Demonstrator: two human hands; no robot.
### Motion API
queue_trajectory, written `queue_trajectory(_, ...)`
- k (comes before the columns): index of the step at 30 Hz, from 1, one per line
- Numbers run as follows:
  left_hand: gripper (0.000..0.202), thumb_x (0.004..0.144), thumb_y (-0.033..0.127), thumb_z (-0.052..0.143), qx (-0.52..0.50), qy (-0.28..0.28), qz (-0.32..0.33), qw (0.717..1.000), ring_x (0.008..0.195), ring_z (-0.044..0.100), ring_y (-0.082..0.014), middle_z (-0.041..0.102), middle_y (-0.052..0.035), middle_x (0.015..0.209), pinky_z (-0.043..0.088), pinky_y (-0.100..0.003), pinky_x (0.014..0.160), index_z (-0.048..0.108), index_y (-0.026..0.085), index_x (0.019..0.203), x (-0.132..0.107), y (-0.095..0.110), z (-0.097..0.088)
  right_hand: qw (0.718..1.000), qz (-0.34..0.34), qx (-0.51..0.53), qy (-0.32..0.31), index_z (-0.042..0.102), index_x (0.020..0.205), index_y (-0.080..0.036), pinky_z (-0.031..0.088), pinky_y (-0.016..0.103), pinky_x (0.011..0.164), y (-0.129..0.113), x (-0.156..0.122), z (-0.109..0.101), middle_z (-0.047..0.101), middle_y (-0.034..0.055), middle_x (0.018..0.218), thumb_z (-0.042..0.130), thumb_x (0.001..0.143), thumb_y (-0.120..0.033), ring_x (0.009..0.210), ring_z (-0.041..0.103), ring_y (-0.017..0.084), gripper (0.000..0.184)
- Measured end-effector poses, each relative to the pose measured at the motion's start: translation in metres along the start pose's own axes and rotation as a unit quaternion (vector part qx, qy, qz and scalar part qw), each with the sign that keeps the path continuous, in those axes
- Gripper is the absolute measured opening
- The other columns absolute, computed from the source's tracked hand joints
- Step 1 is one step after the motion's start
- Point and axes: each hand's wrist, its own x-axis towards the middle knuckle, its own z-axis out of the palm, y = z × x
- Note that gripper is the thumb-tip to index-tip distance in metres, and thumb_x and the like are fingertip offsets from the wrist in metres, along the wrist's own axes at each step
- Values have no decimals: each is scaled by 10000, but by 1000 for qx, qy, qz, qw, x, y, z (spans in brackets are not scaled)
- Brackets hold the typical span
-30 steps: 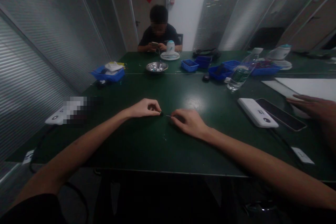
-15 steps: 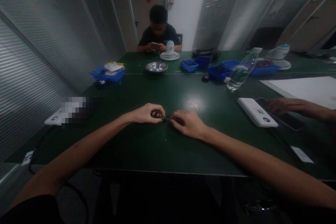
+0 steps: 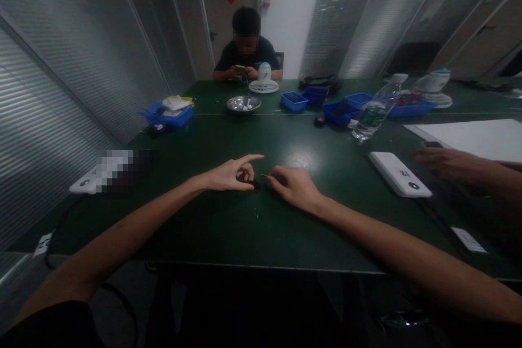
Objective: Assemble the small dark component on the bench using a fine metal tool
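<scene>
My left hand [image 3: 228,174] rests over the green table with its index finger stretched out. Its thumb and curled fingers are around a small dark piece [image 3: 256,185], whose kind I cannot make out. Facing it, my right hand [image 3: 297,187] is closed in a pinch. From its fingertips a short, thin, light-coloured stick [image 3: 263,175] points left, towards the dark piece. A small gap separates the stick from the dark piece.
At right lie a white power bank [image 3: 397,174] and another person's hand [image 3: 448,162] with a phone. Farther back are a metal bowl [image 3: 243,111], blue trays [image 3: 294,106], a tilted plastic bottle [image 3: 373,114] and a white fan [image 3: 264,79]. Someone sits opposite.
My left index finger has lifted off the dark piece and straightened. My right hand has drawn the thin stick slightly up, away from that piece. The other person's hand at right has shifted.
</scene>
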Motion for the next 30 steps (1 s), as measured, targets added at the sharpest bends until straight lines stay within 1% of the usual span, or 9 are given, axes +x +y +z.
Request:
queue_trajectory(3,746,873,334,745,19,8,-5,1000,858,629,-181,672,-24,946,457,-314,769,407,250,1533,-2,-3,-5,999,30,-22,23,707,1067,-210,396,278,649,2,1,1,741,38,932,548,1005,-337,719,624,161,213)
queue_trajectory(6,421,892,380,730,56,6,-1,998,879,627,-192,675,-52,986,473,-328,781,653,212,1271,-5,-4,-9,997,61,-19,39,712,1070,-204,408,282,645,1,1,0,746,44,930,535,1011,-356,741,638,175,241)
queue_trajectory(9,236,913,375,712,108,17,42,993,1004,618,-224,685,-78,1088,473,-374,880,732,208,1078,-5,-1,-9,997,72,-11,41,713,1084,-200,426,283,645,-1,1,-2,748,49,926,528,1014,-365,753,648,182,258)
queue_trajectory(12,207,937,328,689,148,24,90,985,1191,564,-249,682,-74,1225,422,-425,1017,727,241,1120,-3,0,-7,997,69,-12,41,719,1076,-210,437,287,658,-1,0,-2,752,44,929,537,1008,-358,761,654,184,244)
queue_trajectory(15,250,965,320,651,188,28,91,978,1232,557,-246,687,-63,1254,401,-439,1049,699,258,1202,-2,-9,-13,997,67,-8,42,719,1076,-207,447,292,665,-1,0,-2,754,48,948,536,1009,-360,774,660,186,248)
queue_trajectory(19,298,983,361,603,261,111,10,959,1206,586,-265,688,-81,1258,418,-459,1037,689,242,1242,-15,-44,-44,998,54,-1,33,712,1086,-199,463,295,675,-1,-1,-3,750,51,958,526,1015,-363,780,660,184,258)
queue_trajectory(24,366,972,413,579,317,229,-131,911,1181,627,-282,690,-95,1285,457,-445,1031,680,222,1267,-47,-94,-91,998,52,-3,29,706,1084,-204,464,291,670,0,-2,-2,747,49,972,527,1019,-378,784,658,181,259)
queue_trajectory(27,351,956,401,578,336,277,-182,882,1183,642,-288,705,-95,1274,469,-418,1042,702,224,1233,-65,-111,-110,998,49,-5,26,704,1077,-210,455,288,665,1,-1,-1,747,44,963,529,1018,-378,768,656,176,250)
queue_trajectory(30,355,937,365,574,354,290,-203,866,1177,653,-294,714,-99,1266,470,-407,1055,714,216,1228,-76,-122,-122,998,44,-14,30,705,1068,-206,445,288,658,1,-1,-1,746,45,938,534,1015,-370,750,651,173,244)
